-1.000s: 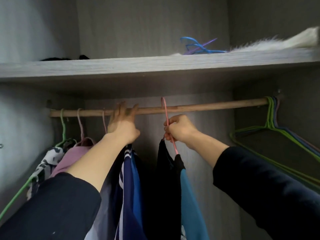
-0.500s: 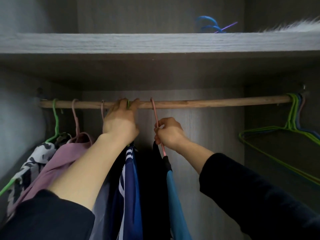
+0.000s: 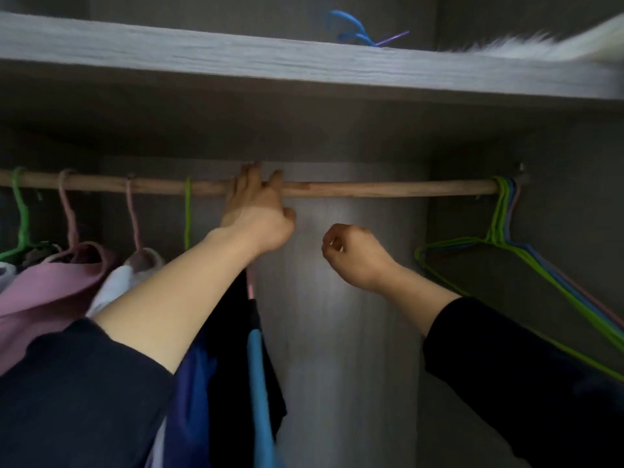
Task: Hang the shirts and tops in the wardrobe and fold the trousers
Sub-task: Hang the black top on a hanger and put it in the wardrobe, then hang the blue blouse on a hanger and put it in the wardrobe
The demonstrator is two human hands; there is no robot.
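A wooden rod (image 3: 388,190) runs across the wardrobe. My left hand (image 3: 256,217) reaches up to it, fingers straight and touching the rod. Directly below that hand hangs a black and teal top (image 3: 243,349) on a pink hanger (image 3: 250,287); the hanger's hook is hidden behind the hand. My right hand (image 3: 354,255) hovers below the rod to the right, fingers curled, holding nothing. Left of the top hang a dark blue garment (image 3: 192,383), a white garment (image 3: 114,288) and a pink top (image 3: 44,292).
Several empty green, blue and pink hangers (image 3: 499,224) hang bunched at the rod's right end. The rod between my hands and those hangers is bare. A grey shelf (image 3: 236,59) above carries blue hangers (image 3: 351,28) and something white and furry (image 3: 540,49).
My right hand has let go of the pink hanger and drawn away to the right. The hanger with the black and teal top now sits under my left hand. The view has shifted left.
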